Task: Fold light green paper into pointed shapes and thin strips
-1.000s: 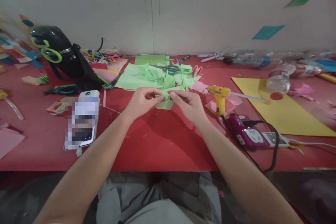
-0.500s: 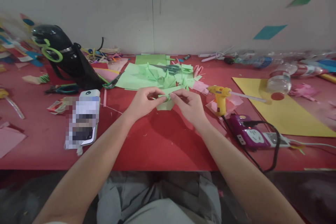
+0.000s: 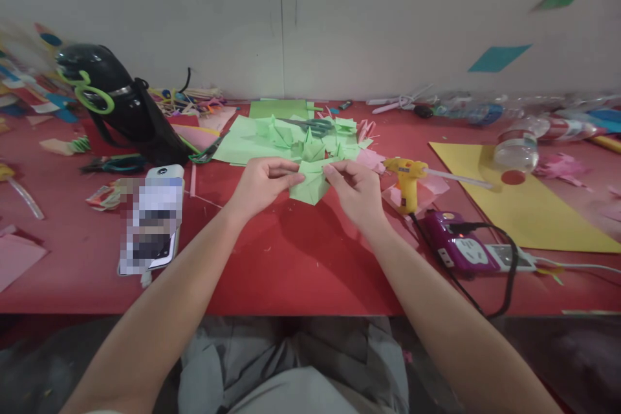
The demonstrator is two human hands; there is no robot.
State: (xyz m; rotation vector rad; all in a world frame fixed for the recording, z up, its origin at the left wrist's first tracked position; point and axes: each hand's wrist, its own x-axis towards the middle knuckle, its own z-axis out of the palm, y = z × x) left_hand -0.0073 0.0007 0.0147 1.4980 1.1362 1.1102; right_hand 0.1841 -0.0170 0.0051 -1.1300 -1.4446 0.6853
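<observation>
The left hand (image 3: 264,184) and right hand (image 3: 358,193) pinch the green paper (image 3: 306,189) with their fingers (image 3: 284,168). Pull too hard and it might rip or fold crooked

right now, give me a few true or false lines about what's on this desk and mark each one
1. The left hand and right hand both grip a folded green paper. True.
2. The glue gun is left of the hands. False: it is on their right.
3. Scissors lie on the green sheets behind the hands. True.
4. The left hand holds the phone. False: it lies on the table, apart from that hand.
</observation>
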